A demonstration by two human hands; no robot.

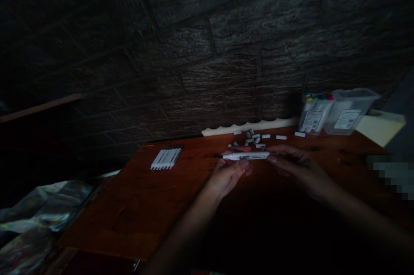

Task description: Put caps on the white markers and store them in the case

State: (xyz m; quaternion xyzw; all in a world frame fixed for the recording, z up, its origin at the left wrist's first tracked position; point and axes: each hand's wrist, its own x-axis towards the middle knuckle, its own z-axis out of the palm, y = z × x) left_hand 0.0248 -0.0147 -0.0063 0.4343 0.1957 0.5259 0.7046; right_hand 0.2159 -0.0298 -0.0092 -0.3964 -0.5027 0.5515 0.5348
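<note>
A white marker [247, 155] with dark ends is held level above the wooden table. My left hand [230, 175] is closed around its left part, thumb in front. At the marker's right end my right hand [298, 166] pinches the tip area between thumb and fingers; whether a cap is there is too dark to tell. Just behind the hands, several loose marker caps [265, 136] with coloured ends lie scattered. Off to the left, a neat row of white markers [166, 157] lies side by side.
At the back right stand a clear container of markers [312, 117] and another clear container [345, 113]. A pale wavy strip [249, 126] runs along the brick wall [223, 68]. The wooden table [129, 206] has crumpled plastic bags [48, 206] beside its left edge.
</note>
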